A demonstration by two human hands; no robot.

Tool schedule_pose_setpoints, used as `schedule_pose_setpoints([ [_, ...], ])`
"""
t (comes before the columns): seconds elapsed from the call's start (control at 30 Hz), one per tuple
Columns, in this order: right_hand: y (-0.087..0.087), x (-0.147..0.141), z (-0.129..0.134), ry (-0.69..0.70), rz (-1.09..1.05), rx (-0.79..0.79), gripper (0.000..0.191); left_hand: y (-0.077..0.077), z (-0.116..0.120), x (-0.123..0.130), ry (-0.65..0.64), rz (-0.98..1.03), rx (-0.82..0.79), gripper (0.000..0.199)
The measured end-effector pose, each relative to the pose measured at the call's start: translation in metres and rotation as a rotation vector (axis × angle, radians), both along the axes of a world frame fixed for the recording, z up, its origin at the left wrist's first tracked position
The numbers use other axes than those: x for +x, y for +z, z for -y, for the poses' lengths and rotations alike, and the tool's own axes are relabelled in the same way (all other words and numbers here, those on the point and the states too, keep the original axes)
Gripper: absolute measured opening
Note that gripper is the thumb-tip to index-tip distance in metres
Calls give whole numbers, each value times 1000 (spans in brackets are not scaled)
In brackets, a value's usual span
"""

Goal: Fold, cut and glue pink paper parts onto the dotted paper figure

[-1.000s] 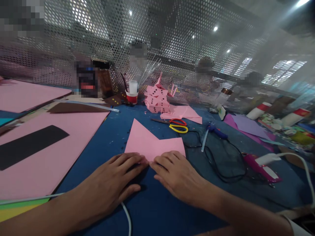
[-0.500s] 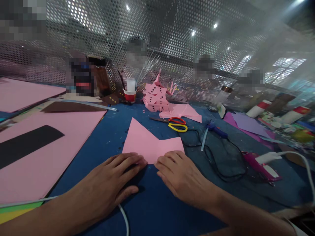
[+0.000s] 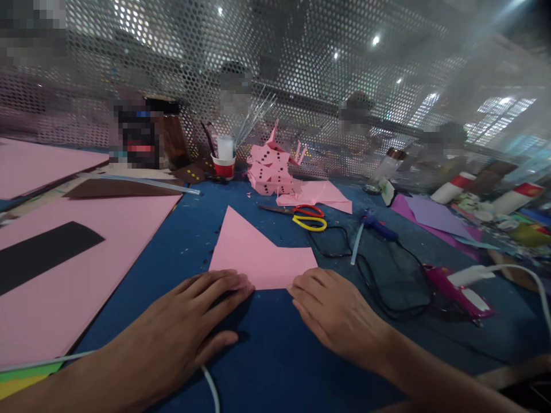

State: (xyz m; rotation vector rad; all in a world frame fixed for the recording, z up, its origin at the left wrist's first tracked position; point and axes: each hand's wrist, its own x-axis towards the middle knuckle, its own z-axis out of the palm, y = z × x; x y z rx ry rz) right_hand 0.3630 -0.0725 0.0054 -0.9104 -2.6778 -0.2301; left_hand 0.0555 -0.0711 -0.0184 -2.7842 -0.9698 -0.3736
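Note:
A folded sheet of pink paper lies on the blue table in front of me, with a tall point at its left and a lower, squarer part at its right. My left hand rests palm down on the paper's near left edge, fingers stretched out and thumb apart. At the near right corner, my right hand has its bent fingers bunched together on the edge; its fingertips are partly hidden. Beyond the paper lie scissors with red and yellow handles.
A pink paper model stands at the back beside a cup of tools. Large pink sheets lie to the left. A blue glue gun with a black cord and a magenta power strip are on the right.
My right hand has slid right along the paper's near edge to its corner, widening the gap between my hands. My left hand stays on the paper. The view has shifted slightly.

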Motion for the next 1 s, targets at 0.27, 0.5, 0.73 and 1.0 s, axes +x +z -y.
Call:
schedule_pose_setpoints([
  [0.27, -4, 22, 5, -60, -18, 4, 23, -1, -1, -1, -2, 29, -9, 59],
  [0.5, -7, 41, 10, -130, -17, 11, 23, -4, -2, -2, -11, 33, 2, 57],
  [0.73, 7, 23, 6, -201, -94, -41, 16, -1, -7, 2, -7, 84, -95, 48],
  [1.0, 5, -44, -24, -264, -346, -460, 11, 0, -7, 3, 7, 137, -127, 42],
])
